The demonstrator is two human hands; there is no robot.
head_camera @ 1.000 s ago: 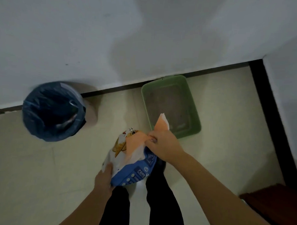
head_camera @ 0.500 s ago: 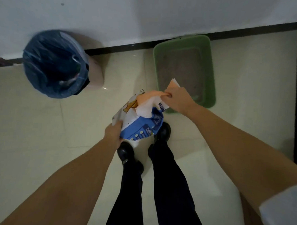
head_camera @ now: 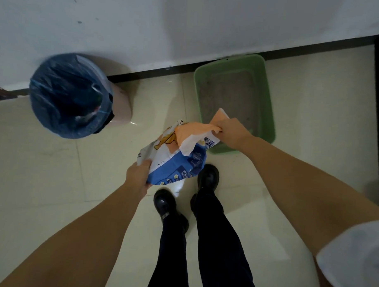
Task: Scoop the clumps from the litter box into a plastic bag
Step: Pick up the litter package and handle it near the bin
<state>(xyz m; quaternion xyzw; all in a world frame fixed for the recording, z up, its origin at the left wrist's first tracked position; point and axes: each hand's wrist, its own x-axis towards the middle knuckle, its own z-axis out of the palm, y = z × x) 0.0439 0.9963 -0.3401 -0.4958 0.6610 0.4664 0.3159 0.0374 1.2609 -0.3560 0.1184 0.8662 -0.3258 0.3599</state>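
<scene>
A green litter box (head_camera: pixel 268 96) with grey litter sits on the floor against the wall. In front of it I hold a printed white, blue and orange plastic bag (head_camera: pixel 177 155) above my shoes. My left hand (head_camera: pixel 139 177) grips the bag's lower left edge. My right hand (head_camera: pixel 232 131) pinches its orange top edge, just over the box's near end. No scoop is in view.
A round bin lined with a blue plastic bag (head_camera: pixel 70 96) stands at the left by the wall. A black skirting strip runs along the wall and the right side. My two black shoes (head_camera: pixel 182 192) stand on pale floor tiles.
The view has dropped and then risen slightly, so my legs and shoes now show. My hands have spread apart a little, pulling the bag's top edge towards the litter box.
</scene>
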